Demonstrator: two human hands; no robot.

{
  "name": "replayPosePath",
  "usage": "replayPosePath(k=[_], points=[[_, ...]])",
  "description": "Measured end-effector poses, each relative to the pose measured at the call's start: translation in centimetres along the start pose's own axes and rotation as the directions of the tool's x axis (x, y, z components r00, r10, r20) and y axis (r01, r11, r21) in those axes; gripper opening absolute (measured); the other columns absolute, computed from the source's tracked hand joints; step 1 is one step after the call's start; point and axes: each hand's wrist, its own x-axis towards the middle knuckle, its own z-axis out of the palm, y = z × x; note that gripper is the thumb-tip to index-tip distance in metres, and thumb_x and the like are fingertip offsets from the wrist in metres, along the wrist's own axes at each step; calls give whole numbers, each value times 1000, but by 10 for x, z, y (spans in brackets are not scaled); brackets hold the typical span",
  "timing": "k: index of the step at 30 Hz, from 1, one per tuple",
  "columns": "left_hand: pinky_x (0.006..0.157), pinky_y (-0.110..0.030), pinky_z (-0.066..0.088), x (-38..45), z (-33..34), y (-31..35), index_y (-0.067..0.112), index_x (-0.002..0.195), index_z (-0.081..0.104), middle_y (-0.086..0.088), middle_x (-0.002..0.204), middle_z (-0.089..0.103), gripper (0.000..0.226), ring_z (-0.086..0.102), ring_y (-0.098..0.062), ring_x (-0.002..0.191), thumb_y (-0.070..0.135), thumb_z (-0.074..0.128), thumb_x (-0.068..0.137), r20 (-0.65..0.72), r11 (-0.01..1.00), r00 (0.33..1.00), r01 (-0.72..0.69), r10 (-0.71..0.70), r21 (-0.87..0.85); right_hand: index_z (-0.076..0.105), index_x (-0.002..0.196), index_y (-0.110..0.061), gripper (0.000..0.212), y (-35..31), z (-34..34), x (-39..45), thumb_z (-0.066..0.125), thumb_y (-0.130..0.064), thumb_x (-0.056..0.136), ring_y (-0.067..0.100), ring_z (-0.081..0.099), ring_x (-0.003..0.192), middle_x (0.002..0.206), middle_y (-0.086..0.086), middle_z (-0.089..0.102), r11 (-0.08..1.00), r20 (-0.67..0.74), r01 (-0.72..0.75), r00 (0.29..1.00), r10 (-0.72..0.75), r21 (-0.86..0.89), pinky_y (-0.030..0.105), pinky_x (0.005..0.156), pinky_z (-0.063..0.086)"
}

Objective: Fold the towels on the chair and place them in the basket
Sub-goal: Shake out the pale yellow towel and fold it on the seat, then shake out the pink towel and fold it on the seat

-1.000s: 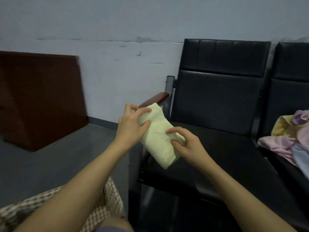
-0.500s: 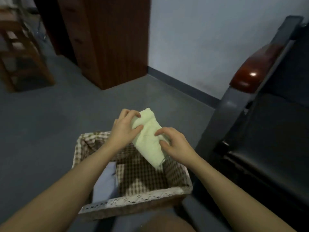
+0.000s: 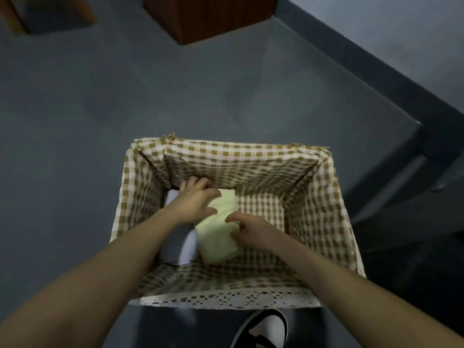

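Note:
A rectangular basket point(image 3: 324, 197) lined with tan-and-white checked cloth stands on the grey floor below me. A folded pale yellow towel point(image 3: 218, 237) lies on its bottom, left of centre. My left hand point(image 3: 197, 200) grips the towel's far end, fingers spread over it. At the towel's right edge, my right hand point(image 3: 247, 229) holds on with curled fingers. A folded light blue towel point(image 3: 187, 248) lies against the yellow one's left side, partly hidden under my left forearm.
The dark chair frame point(image 3: 401, 177) rises close to the basket's right side. A brown wooden cabinet point(image 3: 208, 18) stands on the floor at the top. My black-and-white shoe point(image 3: 263, 327) is just in front of the basket's lace-trimmed near rim.
The view swung from the chair down to the basket. Both hands carried the yellow towel from above the seat down onto the basket's bottom, beside the blue towel.

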Motion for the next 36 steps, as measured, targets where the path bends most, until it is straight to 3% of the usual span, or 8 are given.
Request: replayPosePath(k=[3,7,12,16,20,25,29,36], points=[[100,-41,25,4,13,0,25,142,33,-10,141,25,68,27,-33,124,60,52,87,87,961,995,15,-41,276,42,142,-27,45,12,0,22,50,-27,97,25,46,127,144,5,44,983,19,-52,998,57,-179,40,104,39],[104,-37,26,-7,41,4,12,141,27,-10,146,30,85,31,-27,132,58,63,80,83,979,990,100,-116,180,32,148,-27,49,15,-2,39,43,-29,101,19,23,143,157,-4,23,930,22,50,999,-45,-365,46,112,21],[117,-47,-3,-17,64,-10,13,153,-1,-10,159,-12,115,-8,-29,147,71,59,74,275,957,959,-8,-76,291,15,153,-28,53,18,1,55,33,-29,104,18,11,147,162,-5,8,848,97,100,994,-57,-520,43,114,13],[116,-47,-8,-15,62,-13,16,153,-3,-7,159,-15,114,-10,-27,147,72,58,74,299,963,950,8,-92,270,9,154,-30,55,24,8,66,30,-32,104,18,7,148,162,-7,2,833,136,55,990,25,-551,44,114,11],[117,-45,0,-14,37,-5,17,153,4,-5,161,-7,94,-2,-27,147,64,50,86,311,980,944,51,-110,193,11,154,-30,55,19,1,58,32,-34,104,18,6,148,162,-5,4,838,130,46,991,30,-544,43,116,9],[111,-39,21,-27,-5,20,17,148,26,-5,157,20,61,24,-27,140,43,46,97,193,990,979,43,-69,136,28,150,-27,48,0,-23,19,33,-35,103,21,32,139,155,-2,30,855,-37,27,998,-55,-519,39,109,24],[105,-36,26,-50,-52,53,19,143,36,-1,147,35,47,35,-22,131,36,41,99,-3,995,999,37,-37,88,44,140,-22,40,-24,-53,-32,38,-29,101,24,44,127,140,3,48,853,-188,25,971,-144,-522,38,101,36],[105,-32,23,-86,-146,124,20,139,42,3,143,44,42,38,-17,132,33,42,100,-322,997,944,-56,68,46,58,126,-16,32,-65,-118,-139,45,-26,99,25,54,116,122,4,60,864,-520,-19,805,-285,-503,37,92,42]])
